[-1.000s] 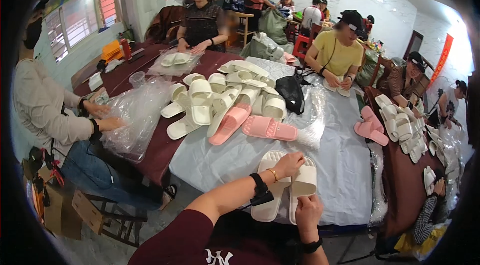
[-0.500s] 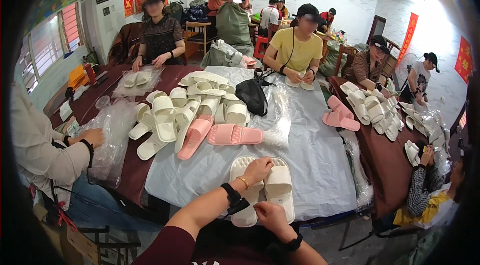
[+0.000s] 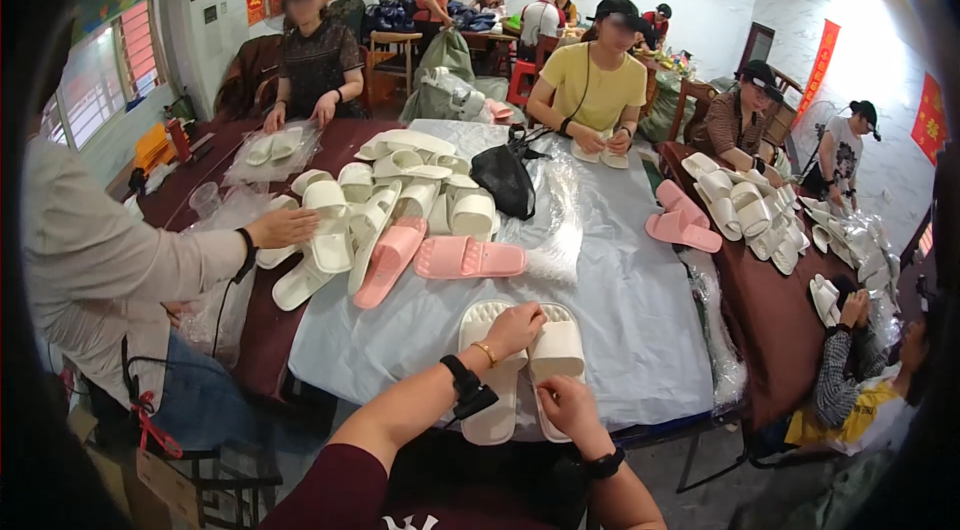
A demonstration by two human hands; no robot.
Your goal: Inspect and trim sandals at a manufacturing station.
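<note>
A pair of white slippers lies side by side at the table's near edge, the left slipper (image 3: 487, 420) and the right slipper (image 3: 557, 352). My left hand (image 3: 512, 332) reaches over the left slipper's strap, its fingers closed in a pinch beside the right slipper's upper inner edge. Lower down, my right hand (image 3: 572, 408) rests over the right slipper's footbed just below the strap, with thumb and fingers curled together. Whatever either pinch holds, if anything, is too small or hidden to make out.
A heap of white slippers (image 3: 470, 214) lies ahead to the left, with a pink slipper (image 3: 470, 258) at its front. Beyond are clear plastic bags (image 3: 556, 220) and a black bag (image 3: 503, 182). A co-worker's hand (image 3: 283, 229) reaches into the heap from the left.
My right hand has moved up and slightly right, from between the slippers' lower ends onto the right one. The co-worker's hand at left has moved from the plastic bags to the heap.
</note>
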